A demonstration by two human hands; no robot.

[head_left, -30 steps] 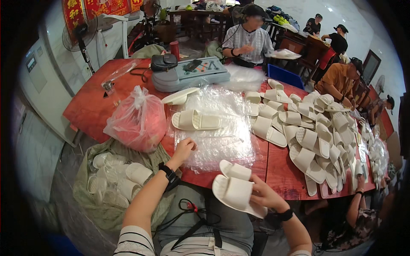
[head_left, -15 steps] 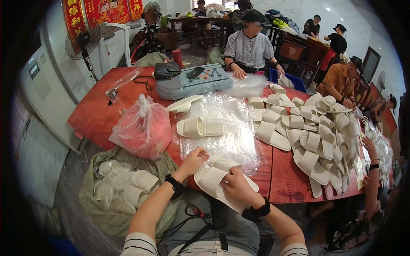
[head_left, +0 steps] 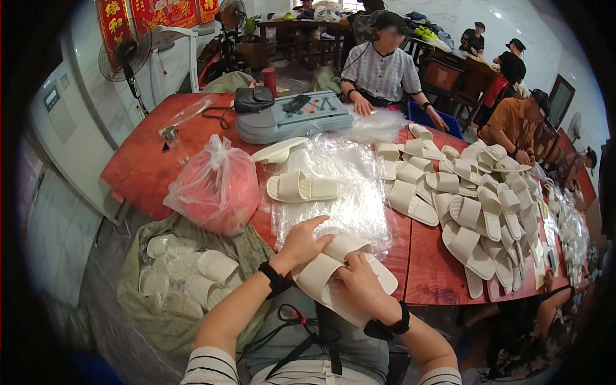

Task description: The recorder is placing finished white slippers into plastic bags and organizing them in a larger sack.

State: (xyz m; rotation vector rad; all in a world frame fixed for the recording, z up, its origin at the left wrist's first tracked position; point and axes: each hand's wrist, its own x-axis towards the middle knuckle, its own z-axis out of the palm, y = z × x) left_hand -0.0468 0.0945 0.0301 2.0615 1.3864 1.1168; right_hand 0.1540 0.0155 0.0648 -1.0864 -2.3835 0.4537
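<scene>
At the table's front edge I hold a pair of cream slippers (head_left: 316,274) side by side, tilted over my lap. My right hand (head_left: 371,290) is closed on the pair, its fingers tucked in at the strap openings. By the toe end is my left hand (head_left: 300,244), fingers stretched out and thumb apart; the thumb lies close against a slipper, and I cannot tell whether it presses on it. Just beyond lies a stack of clear plastic bags (head_left: 353,208). One slipper (head_left: 303,187) lies flat on the bags and another (head_left: 280,150) rests tilted behind it.
A heap of cream slippers (head_left: 471,247) covers the table's right side. On the left are a knotted pink-filled bag (head_left: 215,192) and a green sack (head_left: 253,247) holding bagged slippers. A grey case (head_left: 263,131) stands at the back. A co-worker (head_left: 382,67) sits across; others work at right.
My left hand has moved up and right to the slippers, its fingers spreading. The pair, with my right hand on it, has shifted slightly right. A co-worker's raised hand at right has come down.
</scene>
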